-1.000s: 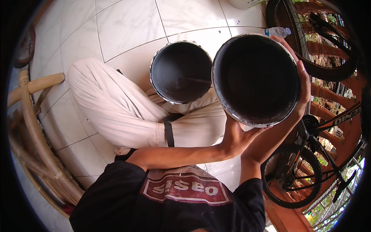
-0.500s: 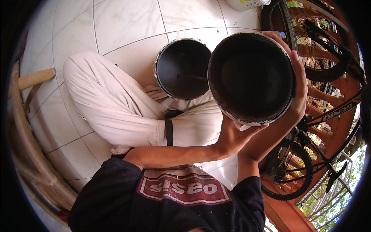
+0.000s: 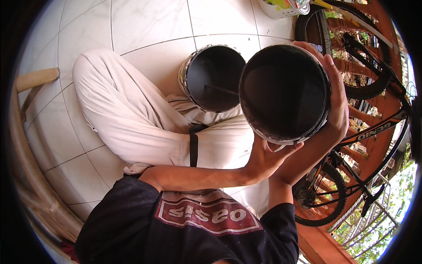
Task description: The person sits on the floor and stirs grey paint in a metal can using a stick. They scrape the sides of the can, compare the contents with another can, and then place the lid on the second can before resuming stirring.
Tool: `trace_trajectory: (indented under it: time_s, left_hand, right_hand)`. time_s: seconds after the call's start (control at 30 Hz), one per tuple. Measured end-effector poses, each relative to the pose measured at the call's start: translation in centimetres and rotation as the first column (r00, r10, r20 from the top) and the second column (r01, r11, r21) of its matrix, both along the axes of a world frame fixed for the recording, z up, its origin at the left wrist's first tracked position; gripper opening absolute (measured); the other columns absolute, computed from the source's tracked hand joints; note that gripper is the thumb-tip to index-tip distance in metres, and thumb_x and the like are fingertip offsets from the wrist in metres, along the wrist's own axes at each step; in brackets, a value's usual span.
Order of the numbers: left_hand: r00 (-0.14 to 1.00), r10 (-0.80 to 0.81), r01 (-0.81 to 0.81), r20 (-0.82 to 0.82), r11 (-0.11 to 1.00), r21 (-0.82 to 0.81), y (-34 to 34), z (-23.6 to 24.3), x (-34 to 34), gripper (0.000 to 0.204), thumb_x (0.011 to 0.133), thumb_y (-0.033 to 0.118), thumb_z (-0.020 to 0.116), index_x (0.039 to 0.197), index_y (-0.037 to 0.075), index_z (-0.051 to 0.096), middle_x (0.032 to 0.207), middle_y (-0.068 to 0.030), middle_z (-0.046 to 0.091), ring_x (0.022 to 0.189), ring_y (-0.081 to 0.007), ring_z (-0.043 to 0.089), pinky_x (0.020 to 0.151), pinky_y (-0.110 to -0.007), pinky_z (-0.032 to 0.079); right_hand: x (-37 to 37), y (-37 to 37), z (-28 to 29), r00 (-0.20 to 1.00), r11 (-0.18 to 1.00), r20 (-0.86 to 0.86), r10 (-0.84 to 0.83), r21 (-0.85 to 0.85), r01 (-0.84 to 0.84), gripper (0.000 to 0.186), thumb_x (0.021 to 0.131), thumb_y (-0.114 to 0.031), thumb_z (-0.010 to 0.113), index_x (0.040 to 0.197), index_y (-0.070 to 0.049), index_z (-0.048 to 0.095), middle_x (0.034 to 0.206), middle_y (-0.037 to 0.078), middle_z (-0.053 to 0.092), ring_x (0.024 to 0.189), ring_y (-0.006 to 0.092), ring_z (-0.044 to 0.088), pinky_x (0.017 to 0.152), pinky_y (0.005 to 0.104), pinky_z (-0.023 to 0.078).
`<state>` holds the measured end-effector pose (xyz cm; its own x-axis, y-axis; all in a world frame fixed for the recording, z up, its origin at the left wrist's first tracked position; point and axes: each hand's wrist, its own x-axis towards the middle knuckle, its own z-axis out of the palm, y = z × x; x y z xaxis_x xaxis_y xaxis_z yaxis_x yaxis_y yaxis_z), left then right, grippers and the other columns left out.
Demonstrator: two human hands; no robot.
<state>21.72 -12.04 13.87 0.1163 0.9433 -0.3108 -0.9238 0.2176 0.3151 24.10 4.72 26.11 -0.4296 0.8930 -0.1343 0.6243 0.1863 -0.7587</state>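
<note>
A round bucket (image 3: pixel 283 88) with a dark interior and pale, speckled rim is raised in front of me, tilted slightly. My right hand (image 3: pixel 332 94) is closed around its right side, fingers curled up over the outer wall. My left hand (image 3: pixel 266 158) grips it underneath at the near side, thumb showing below the rim; the other fingers are hidden. Beyond my crossed legs (image 3: pixel 127 119) in pale trousers, a second, dark-lined bucket (image 3: pixel 206 66) stands just left of the held one. Whether their rims touch I cannot tell.
White floor tiles (image 3: pixel 149 22) lie around me. A wooden chair frame (image 3: pixel 39 176) is at my left. A black bicycle (image 3: pixel 360 180) leans by an orange railing (image 3: pixel 369 114) at my right. A white printed pail (image 3: pixel 281 9) stands at the back.
The held bucket has shifted slightly left, with both hands still on it. The view has shifted a little, showing more of the white pail at the back.
</note>
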Motion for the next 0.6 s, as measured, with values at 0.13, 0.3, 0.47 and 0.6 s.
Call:
trace_trajectory:
  time_s: [0.13, 0.3, 0.47, 0.6]
  left_hand:
    - [1.000, 0.023, -0.023, 0.012, 1.000, -0.001, 0.2, 0.0, -0.3, 0.080, 0.095, 0.007, 0.089, 0.153, -0.007, 0.035, 0.145, -0.0213, 0.064, 0.136, -0.0241, 0.066, 0.123, -0.039, 0.052]
    - [0.995, 0.101, -0.101, 0.009, 0.995, -0.024, 0.1, 0.4, -0.4, 0.059, 0.101, 0.006, 0.083, 0.148, -0.003, 0.050, 0.141, -0.0108, 0.068, 0.131, -0.0161, 0.064, 0.115, -0.035, 0.050]
    - [0.996, 0.088, -0.087, 0.024, 0.996, -0.035, 0.1, 0.6, -0.4, 0.060, 0.100, 0.005, 0.084, 0.148, -0.003, 0.048, 0.140, -0.0107, 0.068, 0.130, -0.0157, 0.064, 0.114, -0.034, 0.050]
    - [0.995, 0.098, -0.098, -0.008, 0.994, -0.047, 0.4, 0.3, -0.5, 0.060, 0.099, 0.005, 0.085, 0.146, -0.003, 0.048, 0.139, -0.0103, 0.068, 0.126, -0.0149, 0.065, 0.111, -0.034, 0.051]
  right_hand:
    - [-0.3, 0.9, -0.6, 0.989, 0.982, -0.063, -0.130, -0.147, 0.120, 0.071, 0.115, -0.054, 0.043, 0.139, 0.006, 0.071, 0.123, 0.014, 0.078, 0.115, 0.0194, 0.071, 0.112, 0.0327, 0.048]
    - [-1.7, 0.1, -0.5, 0.995, 0.994, -0.047, -0.083, -0.073, 0.079, 0.069, 0.115, -0.052, 0.043, 0.137, 0.007, 0.070, 0.123, 0.014, 0.078, 0.116, 0.0200, 0.071, 0.112, 0.0326, 0.048]
    - [-1.9, -0.1, -0.6, 0.996, 0.995, -0.036, -0.085, -0.052, 0.083, 0.067, 0.115, -0.051, 0.044, 0.136, 0.007, 0.071, 0.123, 0.014, 0.078, 0.115, 0.0200, 0.071, 0.110, 0.0326, 0.049]
    - [-2.2, 0.5, -1.2, 0.997, 0.997, -0.048, -0.054, -0.062, 0.051, 0.066, 0.115, -0.050, 0.044, 0.135, 0.006, 0.071, 0.122, 0.014, 0.078, 0.114, 0.0200, 0.072, 0.110, 0.0326, 0.049]
